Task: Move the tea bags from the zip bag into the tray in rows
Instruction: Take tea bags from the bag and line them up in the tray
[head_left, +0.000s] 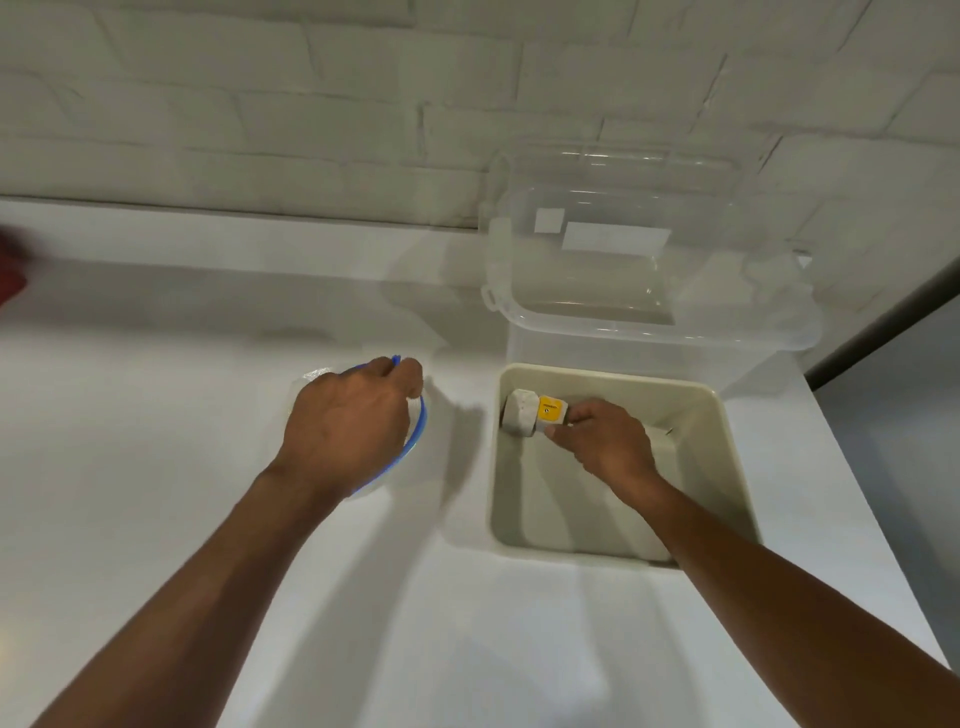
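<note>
A beige square tray (727, 441) stands on the white counter at the right. In its far left corner lies a white tea bag (522, 413) with a yellow tag (549, 410). My right hand (605, 441) is inside the tray, its fingertips pinched on the tea bag at the tag end. To the left lies a clear zip bag (418, 431) with a blue zip edge, mostly hidden under my left hand (348, 423), whose fingers are closed on the bag's blue rim. The bag's contents are hidden.
A large clear plastic container (644, 260) stands right behind the tray against the white brick wall. A red object (10, 270) shows at the far left edge. The counter's right edge (883, 519) runs close beside the tray.
</note>
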